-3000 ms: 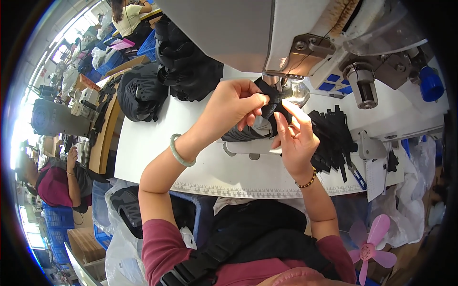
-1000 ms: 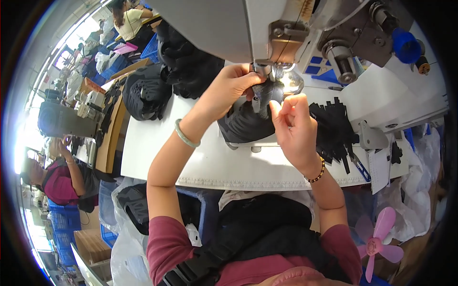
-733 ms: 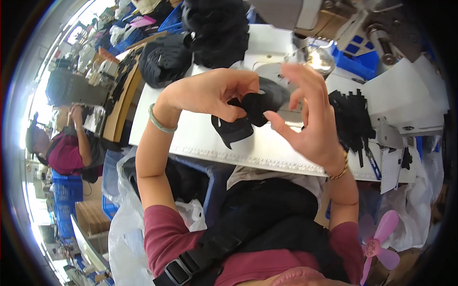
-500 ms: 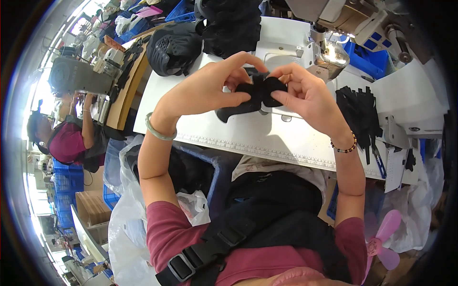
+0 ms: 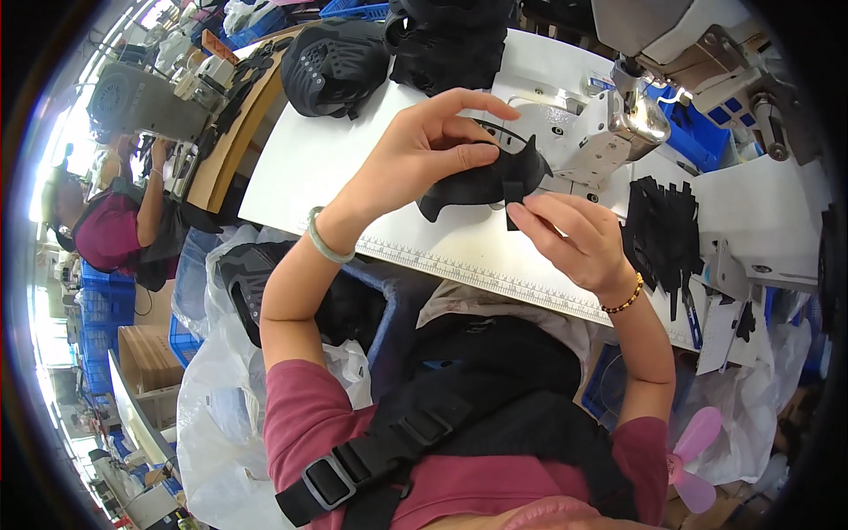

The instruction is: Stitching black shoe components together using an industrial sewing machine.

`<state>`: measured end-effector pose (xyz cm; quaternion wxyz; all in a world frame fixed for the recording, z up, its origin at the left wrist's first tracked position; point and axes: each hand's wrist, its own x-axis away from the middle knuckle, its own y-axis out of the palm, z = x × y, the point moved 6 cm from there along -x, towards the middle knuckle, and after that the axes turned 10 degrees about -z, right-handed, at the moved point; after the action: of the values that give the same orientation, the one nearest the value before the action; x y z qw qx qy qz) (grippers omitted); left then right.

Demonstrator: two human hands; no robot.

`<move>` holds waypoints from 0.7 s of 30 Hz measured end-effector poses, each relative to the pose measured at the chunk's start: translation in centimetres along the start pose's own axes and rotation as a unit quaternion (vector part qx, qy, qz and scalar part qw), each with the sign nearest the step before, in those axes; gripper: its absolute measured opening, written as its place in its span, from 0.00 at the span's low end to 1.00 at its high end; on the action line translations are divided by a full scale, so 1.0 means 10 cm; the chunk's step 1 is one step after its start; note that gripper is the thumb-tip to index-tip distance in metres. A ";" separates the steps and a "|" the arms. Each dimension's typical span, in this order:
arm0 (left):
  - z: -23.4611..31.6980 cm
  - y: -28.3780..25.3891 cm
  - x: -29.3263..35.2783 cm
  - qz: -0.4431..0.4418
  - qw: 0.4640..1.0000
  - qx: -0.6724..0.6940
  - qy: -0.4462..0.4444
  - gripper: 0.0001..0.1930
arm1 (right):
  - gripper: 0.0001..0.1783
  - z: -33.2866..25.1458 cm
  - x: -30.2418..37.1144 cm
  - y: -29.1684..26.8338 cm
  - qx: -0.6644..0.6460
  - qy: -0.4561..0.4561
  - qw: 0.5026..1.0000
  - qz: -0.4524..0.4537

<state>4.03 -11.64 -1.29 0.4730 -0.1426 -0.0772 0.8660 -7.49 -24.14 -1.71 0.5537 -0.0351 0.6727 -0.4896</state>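
Observation:
My left hand [image 5: 437, 150] is closed on a curved black piece [image 5: 481, 179] with pointed corners, thumb on top and index finger stretched past its upper edge. The piece is held over the white sewing table, just left of the sewing machine's arm. My right hand [image 5: 574, 234] pinches the free end of a short black strap [image 5: 513, 196] lying across the piece's right part. Whether the strap is fastened there cannot be seen. Right of that hand lies a bundle of black strips [image 5: 662, 234].
A sewing machine [image 5: 609, 132] stands at the right of the white table [image 5: 291, 190], which has a ruler [image 5: 468, 269] along its near edge. Black perforated pieces [image 5: 336, 66] are piled behind. A co-worker [image 5: 110, 225] sits at left. A pink fan [image 5: 693, 459] is at lower right.
My hands have moved apart; the right one has come down and toward me to the strap's end. The black piece now lies spread out instead of bunched between both hands.

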 end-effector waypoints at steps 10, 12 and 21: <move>0.00 0.14 0.09 -0.034 0.999 0.034 0.002 0.16 | 0.09 0.12 0.05 -0.04 -0.280 0.286 0.908 0.123; 0.09 0.24 0.16 -0.005 0.990 -0.140 -0.002 0.18 | 0.08 0.19 0.02 -0.01 -0.386 0.362 0.840 0.121; -1.54 -0.39 0.97 0.107 0.842 0.454 -0.271 0.27 | 0.12 -0.13 -0.10 0.44 -0.450 0.177 0.873 -0.067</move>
<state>7.12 -1.34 -16.54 0.3495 0.3209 0.2152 0.8536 -5.95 -20.39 -4.20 0.3157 -0.2386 0.9028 -0.1683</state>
